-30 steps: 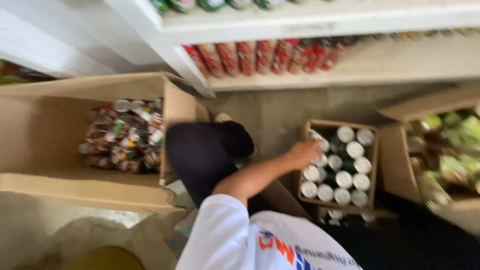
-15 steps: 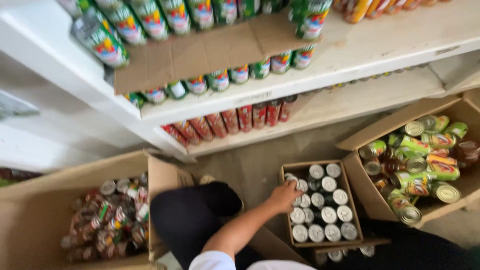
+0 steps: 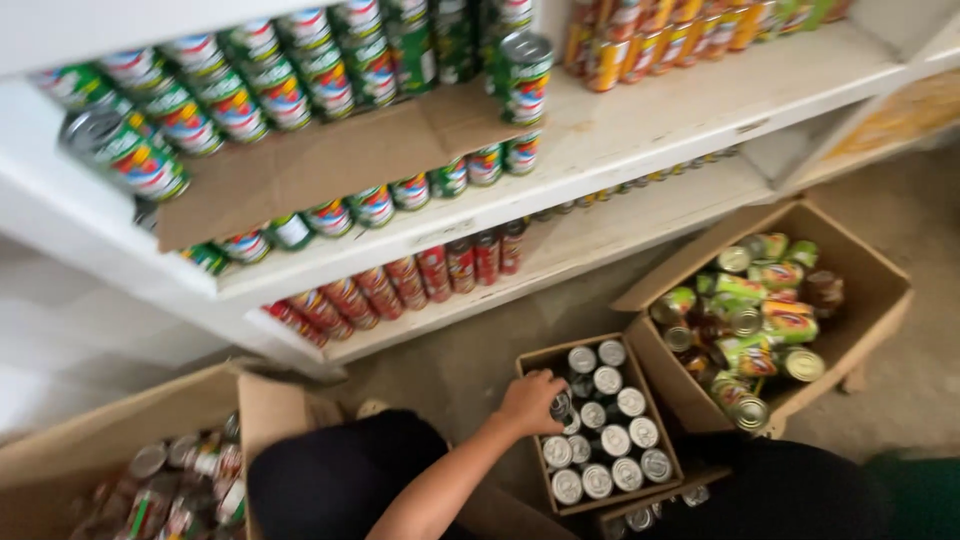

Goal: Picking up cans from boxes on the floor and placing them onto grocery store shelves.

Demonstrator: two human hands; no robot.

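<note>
Left hand (image 3: 530, 402) reaching down into the small cardboard box (image 3: 662, 440) on the floor (image 3: 450, 365), fingers curled around a can (image 3: 562, 406) at the box's left edge, grasping it among the upright silver-topped cans (image 3: 612, 440). Forearm stretching in from the near edge, over a dark-clothed knee (image 3: 340, 480). Right hand out of view. Just right of the small box, touching it, a larger open carton (image 3: 860, 270) holding jumbled green-labelled cans (image 3: 770, 300), some lying on their sides. At near left, another open carton (image 3: 130, 430) with mixed cans (image 3: 190, 480). Beyond, white shelves (image 3: 640, 120): red cans (image 3: 440, 272) in a row on the lowest, green-labelled cans (image 3: 400, 195) above, more stacked on a cardboard sheet (image 3: 330, 160).
</note>
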